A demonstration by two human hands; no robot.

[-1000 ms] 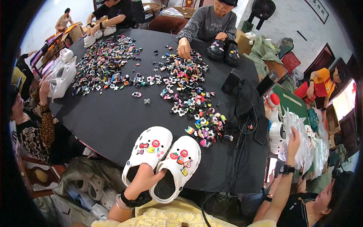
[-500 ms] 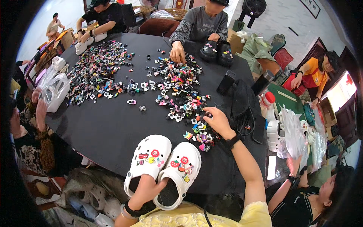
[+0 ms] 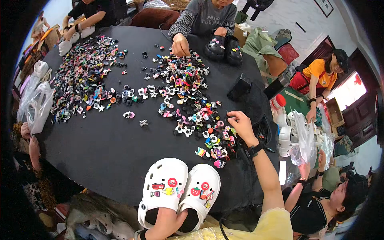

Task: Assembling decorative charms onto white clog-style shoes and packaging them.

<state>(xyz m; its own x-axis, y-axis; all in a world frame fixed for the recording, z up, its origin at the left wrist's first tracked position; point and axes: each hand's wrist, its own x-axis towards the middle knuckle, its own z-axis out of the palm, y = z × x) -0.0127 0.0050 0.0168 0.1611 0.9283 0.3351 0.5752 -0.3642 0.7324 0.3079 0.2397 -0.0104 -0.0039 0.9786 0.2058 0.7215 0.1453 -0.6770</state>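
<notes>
White clogs [image 3: 176,202], one pair: at the near edge of the table [image 3: 108,156], toes inward. Left hand [image 3: 166,222]: gripping both, thumb in the right clog. Right hand [image 3: 242,126]: fingers bent beside the charms [image 3: 192,100]; whether pinching one, cannot tell. Black surface: a band between clogs and charms. Right edge: black bag [image 3: 258,106] just past that hand; tumbler [image 3: 277,87] beyond. Far edge: black clogs [image 3: 215,49]; co-worker's hand [image 3: 181,46] at the charms.

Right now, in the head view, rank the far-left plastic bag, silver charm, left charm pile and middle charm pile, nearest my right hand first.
1. Middle pile: just left of your right hand.
2. Silver charm: farther left.
3. Left pile: beyond that charm.
4. Plastic bag: far left.
</notes>
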